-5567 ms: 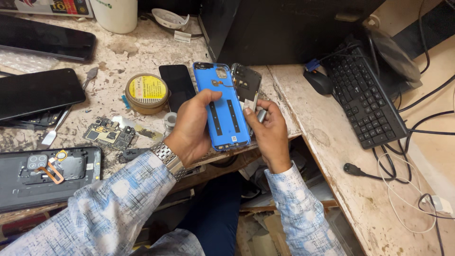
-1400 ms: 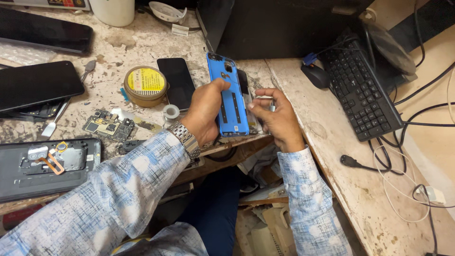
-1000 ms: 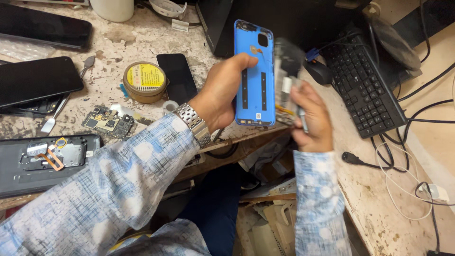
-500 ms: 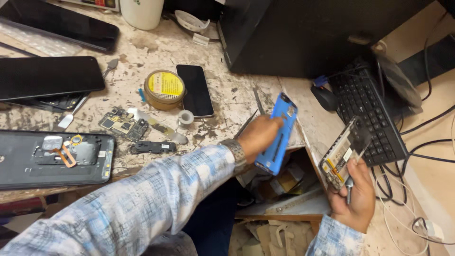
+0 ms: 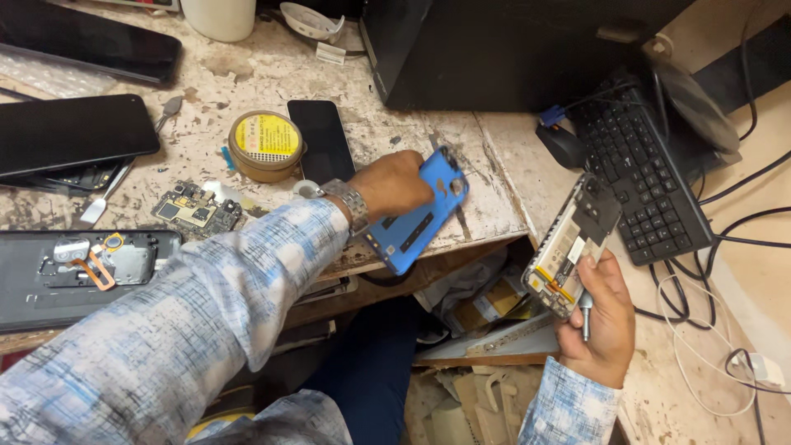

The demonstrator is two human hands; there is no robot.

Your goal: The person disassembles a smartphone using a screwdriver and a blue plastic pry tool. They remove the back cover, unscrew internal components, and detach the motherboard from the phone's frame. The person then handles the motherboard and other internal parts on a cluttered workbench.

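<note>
At the centre of the frame, over the front edge of a scarred, paint-flecked workbench (image 5: pixel 247 74), your left hand (image 5: pixel 394 183) is closed around a blue phone back cover (image 5: pixel 416 216), fingers curled over its upper end, the cover tilted with its lower corner past the bench edge. A metal wristwatch (image 5: pixel 349 200) sits at the cuff of your blue-and-white checked sleeve (image 5: pixel 189 330). To the right of centre, well apart from the cover, your right hand (image 5: pixel 601 317) grips an opened phone body (image 5: pixel 571 245) from below, its battery and inner parts facing the camera, and the same hand pinches a small screwdriver (image 5: pixel 585 315) against the palm. In the upper middle lie a round yellow-lidded tin (image 5: pixel 265 145) and, just beside it, a dark phone (image 5: pixel 323 142) face down. At centre left a loose circuit board (image 5: pixel 196 209) rests near a second opened handset (image 5: pixel 82 272) at the left edge. A black keyboard (image 5: pixel 638 185) fills the upper right, with a black mouse (image 5: pixel 563 145) just beside it and cables trailing toward the lower right.
</note>
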